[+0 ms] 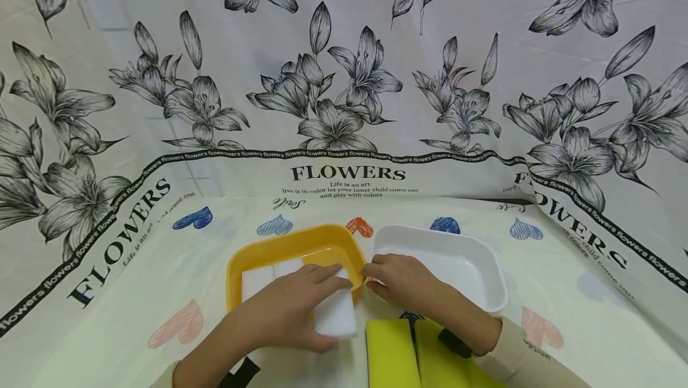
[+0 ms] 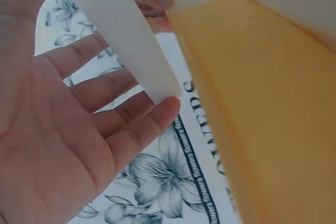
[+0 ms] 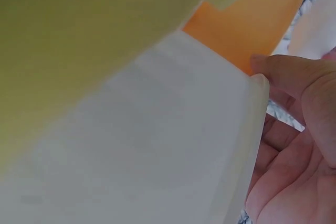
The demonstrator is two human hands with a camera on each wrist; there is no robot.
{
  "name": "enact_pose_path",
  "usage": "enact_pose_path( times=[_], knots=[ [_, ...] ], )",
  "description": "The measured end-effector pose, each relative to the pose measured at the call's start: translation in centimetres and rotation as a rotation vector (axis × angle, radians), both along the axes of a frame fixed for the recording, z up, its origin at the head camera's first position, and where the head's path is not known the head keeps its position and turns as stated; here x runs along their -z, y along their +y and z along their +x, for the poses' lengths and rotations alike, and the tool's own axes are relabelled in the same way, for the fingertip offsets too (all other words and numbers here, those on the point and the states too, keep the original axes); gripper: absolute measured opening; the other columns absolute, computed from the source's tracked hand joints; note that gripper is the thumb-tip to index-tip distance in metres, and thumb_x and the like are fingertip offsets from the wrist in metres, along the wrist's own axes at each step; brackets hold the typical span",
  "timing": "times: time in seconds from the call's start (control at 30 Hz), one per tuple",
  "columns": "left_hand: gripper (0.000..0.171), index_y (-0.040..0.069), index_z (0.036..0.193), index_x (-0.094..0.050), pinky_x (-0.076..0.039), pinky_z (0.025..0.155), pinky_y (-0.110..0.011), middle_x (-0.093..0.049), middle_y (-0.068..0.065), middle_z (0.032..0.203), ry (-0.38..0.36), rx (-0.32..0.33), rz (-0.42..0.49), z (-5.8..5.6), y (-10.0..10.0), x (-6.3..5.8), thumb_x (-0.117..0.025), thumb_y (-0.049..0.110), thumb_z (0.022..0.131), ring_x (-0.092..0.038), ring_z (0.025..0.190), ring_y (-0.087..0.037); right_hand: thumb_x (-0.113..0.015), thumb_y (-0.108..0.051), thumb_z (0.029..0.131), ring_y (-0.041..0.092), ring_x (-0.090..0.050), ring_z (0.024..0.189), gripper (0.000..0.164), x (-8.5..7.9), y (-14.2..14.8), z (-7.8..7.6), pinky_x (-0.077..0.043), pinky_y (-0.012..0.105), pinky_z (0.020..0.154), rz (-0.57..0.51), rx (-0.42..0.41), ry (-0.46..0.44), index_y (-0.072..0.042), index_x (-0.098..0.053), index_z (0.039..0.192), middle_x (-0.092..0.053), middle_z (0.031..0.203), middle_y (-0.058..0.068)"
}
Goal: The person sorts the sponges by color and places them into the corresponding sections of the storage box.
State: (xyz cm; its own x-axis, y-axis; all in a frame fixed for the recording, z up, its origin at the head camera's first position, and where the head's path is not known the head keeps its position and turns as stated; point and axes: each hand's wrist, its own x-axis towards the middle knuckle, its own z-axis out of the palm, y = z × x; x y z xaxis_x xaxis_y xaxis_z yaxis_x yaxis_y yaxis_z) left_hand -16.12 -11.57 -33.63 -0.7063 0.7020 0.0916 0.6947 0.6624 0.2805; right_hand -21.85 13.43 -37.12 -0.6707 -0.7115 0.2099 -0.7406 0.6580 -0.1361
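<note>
My left hand [image 1: 290, 301] holds a white sponge block [image 1: 335, 313] between thumb and fingers, over the front right part of a yellow plastic container [image 1: 235, 262]. In the left wrist view, the sponge block [image 2: 123, 30] stands slanted against the fingertips. More white sponge blocks [image 1: 257, 279] lie in the container's left part. My right hand [image 1: 403, 280] pinches the yellow container's right edge with its fingertips, beside a white plastic container [image 1: 457, 256]. In the right wrist view, the thumb of the right hand [image 3: 294, 129] touches the yellow container's wall [image 3: 241, 30].
Several yellow blocks [image 1: 392, 355] lie in front of the white container, partly under the right forearm. The tablecloth [image 1: 177, 268] carries printed hearts. Behind the table hangs a flower-printed cloth [image 1: 344, 107], which also runs along both sides.
</note>
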Motion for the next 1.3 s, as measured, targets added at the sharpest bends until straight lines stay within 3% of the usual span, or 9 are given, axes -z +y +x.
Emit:
enact_pose_path(
  times=[0.3,0.5,0.63,0.8,0.97,1.07,1.3],
  knots=[
    [0.070,0.033,0.141,-0.054,-0.043,0.107,-0.046,-0.044,-0.002,0.153,-0.111,-0.061,0.018,-1.2,-0.7,0.4,-0.075,0.062,0.080,-0.046,0.135,-0.023,-0.076,-0.017,0.090,0.008,-0.053,0.069,0.019,0.0,0.0,0.0,-0.051,0.016,0.066,0.002,-0.002,0.002,-0.015,-0.077,0.110,-0.069,0.088,-0.003],
    [0.071,0.034,0.142,-0.052,-0.043,0.108,-0.045,-0.049,0.009,0.146,-0.202,-0.090,0.034,-2.6,-1.2,0.9,-0.075,0.061,0.081,-0.049,0.127,-0.017,-0.076,-0.018,0.091,0.008,-0.052,0.069,0.019,-0.1,0.0,-0.1,-0.051,0.017,0.065,0.012,0.001,0.011,-0.016,-0.076,0.109,-0.068,0.088,-0.003],
    [0.072,0.030,0.141,-0.052,-0.043,0.107,-0.043,-0.053,0.012,0.140,-0.221,-0.080,0.061,-3.5,-1.6,1.2,-0.076,0.060,0.081,-0.051,0.120,-0.014,-0.075,-0.018,0.091,0.009,-0.053,0.069,0.020,-0.1,0.0,-0.1,-0.051,0.017,0.065,0.018,0.005,0.004,-0.016,-0.076,0.111,-0.068,0.089,-0.003],
    [0.073,0.024,0.142,-0.052,-0.041,0.109,-0.044,-0.053,0.008,0.141,-0.260,-0.057,0.103,-4.4,-2.1,1.3,-0.075,0.059,0.082,-0.051,0.122,-0.014,-0.076,-0.018,0.091,0.009,-0.054,0.069,0.020,0.0,-0.1,-0.1,-0.052,0.017,0.067,0.017,0.012,-0.003,-0.016,-0.076,0.111,-0.069,0.090,-0.002],
    [0.076,0.023,0.144,-0.050,-0.042,0.107,-0.044,-0.052,0.008,0.141,-0.304,-0.074,0.124,-5.2,-2.5,1.7,-0.076,0.059,0.082,-0.051,0.118,-0.012,-0.076,-0.019,0.091,0.009,-0.054,0.069,0.021,0.1,0.0,-0.2,-0.052,0.017,0.067,0.015,0.011,-0.004,-0.016,-0.076,0.111,-0.070,0.090,-0.002],
    [0.080,0.021,0.147,-0.048,-0.040,0.109,-0.044,-0.050,0.006,0.144,-0.298,-0.092,0.114,-5.6,-2.6,1.8,-0.075,0.059,0.082,-0.050,0.123,-0.014,-0.076,-0.018,0.091,0.009,-0.054,0.069,0.021,0.1,0.0,-0.2,-0.052,0.017,0.067,0.014,0.010,-0.002,-0.016,-0.076,0.111,-0.069,0.090,-0.002],
    [0.086,0.015,0.151,-0.043,-0.036,0.113,-0.049,-0.048,-0.005,0.150,-0.206,-0.145,0.047,-6.5,-2.7,2.0,-0.071,0.061,0.084,-0.046,0.134,-0.027,-0.075,-0.018,0.091,0.008,-0.052,0.068,0.020,0.1,0.0,-0.2,-0.050,0.016,0.064,0.013,0.006,0.006,-0.016,-0.076,0.111,-0.068,0.088,-0.003]
  ],
)
